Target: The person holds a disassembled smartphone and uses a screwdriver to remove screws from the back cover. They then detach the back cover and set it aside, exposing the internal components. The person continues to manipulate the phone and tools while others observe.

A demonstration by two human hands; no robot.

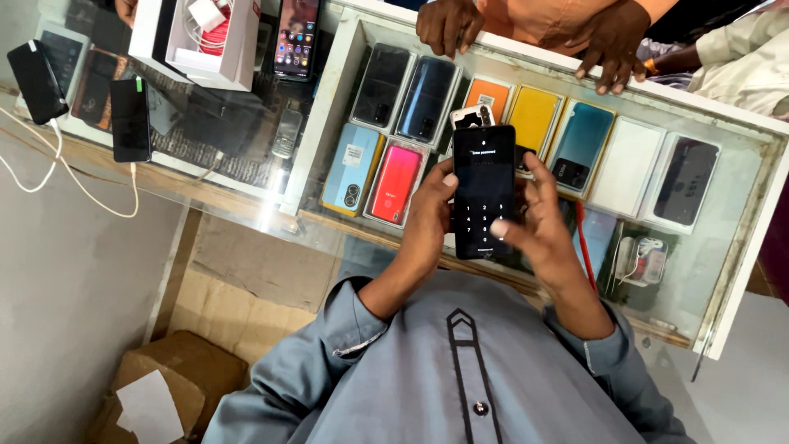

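Holding a black smartphone (484,191) in both hands, right hand (538,218) thumbing it.

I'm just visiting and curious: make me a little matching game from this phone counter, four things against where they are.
Things:
1. dark phone
2. red phone box
3. open white box
4. cardboard carton

Places:
A. on the floor, lower left
B. held in the left hand and right hand
C. inside the glass case
D. on top of the counter, upper left

Pairs: 1-B, 2-C, 3-D, 4-A
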